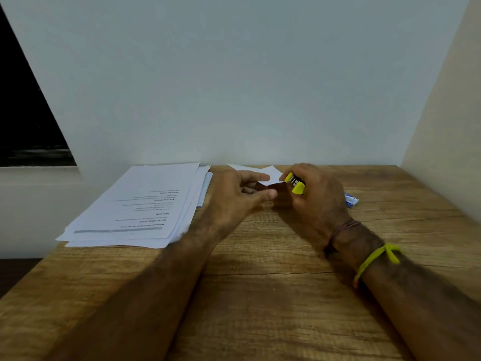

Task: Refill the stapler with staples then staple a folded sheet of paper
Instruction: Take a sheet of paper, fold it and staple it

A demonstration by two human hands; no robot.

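Both hands meet at the desk's far middle: right hand (pixel 316 196) wraps the stapler (pixel 295 183), left hand (pixel 238 195) pinches the paper (pixel 269 174) into its mouth. Stapling step; next calls for a firm squeeze.

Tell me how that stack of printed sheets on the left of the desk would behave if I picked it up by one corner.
The stack of printed sheets is loose and fanned, with no visible clip, so it would probably droop and slide apart. Its near-left corner overhangs the desk edge, so a push from the right might send sheets off. It looks thin, likely light.
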